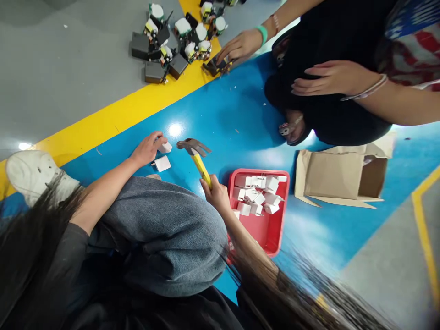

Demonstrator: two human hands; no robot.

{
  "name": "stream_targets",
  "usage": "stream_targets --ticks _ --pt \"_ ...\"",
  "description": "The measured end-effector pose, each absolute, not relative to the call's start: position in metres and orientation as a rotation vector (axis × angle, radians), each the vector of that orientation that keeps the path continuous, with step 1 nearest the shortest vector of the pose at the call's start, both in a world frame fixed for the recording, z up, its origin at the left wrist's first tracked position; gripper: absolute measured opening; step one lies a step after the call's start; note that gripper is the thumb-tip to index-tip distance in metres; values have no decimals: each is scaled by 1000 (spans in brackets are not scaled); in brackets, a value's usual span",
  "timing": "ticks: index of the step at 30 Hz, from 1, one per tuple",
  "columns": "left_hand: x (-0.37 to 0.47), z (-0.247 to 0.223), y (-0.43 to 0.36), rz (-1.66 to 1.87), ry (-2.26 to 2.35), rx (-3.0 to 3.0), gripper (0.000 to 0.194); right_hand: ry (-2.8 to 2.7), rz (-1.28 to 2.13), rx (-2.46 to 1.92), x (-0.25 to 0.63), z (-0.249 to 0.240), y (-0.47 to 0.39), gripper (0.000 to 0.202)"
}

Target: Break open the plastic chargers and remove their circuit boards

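My right hand [216, 195] is wrapped round the yellow handle of a claw hammer [200, 166]. The hammer's metal head is raised to the right of a white power adapter [165, 147], apart from it. That adapter sits on the blue floor, and my left hand [148, 149] grips it with bent fingers. A second white power adapter [162, 163] lies just below, its metal prongs pointing left. Beside my right forearm stands a red plastic tray [263, 233] with several white adapters [256, 196] piled in its upper part.
An open cardboard box [333, 174] lies right of the tray. Across from me a co-worker's hand [240, 46] touches a dark device [217, 66]. Several black casings with exposed circuit boards [172, 43] cover the floor around a yellow stripe [103, 121]. My bent knee [178, 229] is close below.
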State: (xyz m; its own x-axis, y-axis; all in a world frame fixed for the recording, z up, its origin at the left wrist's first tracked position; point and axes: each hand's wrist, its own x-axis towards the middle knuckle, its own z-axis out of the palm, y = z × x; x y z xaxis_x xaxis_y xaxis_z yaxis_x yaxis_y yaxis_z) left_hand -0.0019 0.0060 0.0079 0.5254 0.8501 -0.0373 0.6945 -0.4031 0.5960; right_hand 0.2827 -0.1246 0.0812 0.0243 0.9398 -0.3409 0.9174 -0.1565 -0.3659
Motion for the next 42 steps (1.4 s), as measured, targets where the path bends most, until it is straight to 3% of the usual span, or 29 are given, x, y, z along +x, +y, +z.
stream_targets --ticks 13,19,23,28,35,38,42 --pt "-53 7 0 194 1046 2313 31 -1938 981 -2244 262 50 -148 38" --pt "-41 30 25 21 835 2431 71 -2004 926 -2209 264 60 -138 38" --pt "-15 23 36 -93 874 2374 60 -2056 843 -2210 268 72 -122 43" --pt "-1 3 23 158 1142 2227 65 -2086 623 -2147 269 86 -106 41" --pt "0 -6 16 266 1171 2140 51 -2013 658 -2242 285 85 -110 40" --pt "0 -3 12 287 1218 2127 53 -1888 578 -2286 293 88 -117 38" --pt "-3 3 10 249 1293 2167 55 -1839 713 -2364 289 78 -139 40"
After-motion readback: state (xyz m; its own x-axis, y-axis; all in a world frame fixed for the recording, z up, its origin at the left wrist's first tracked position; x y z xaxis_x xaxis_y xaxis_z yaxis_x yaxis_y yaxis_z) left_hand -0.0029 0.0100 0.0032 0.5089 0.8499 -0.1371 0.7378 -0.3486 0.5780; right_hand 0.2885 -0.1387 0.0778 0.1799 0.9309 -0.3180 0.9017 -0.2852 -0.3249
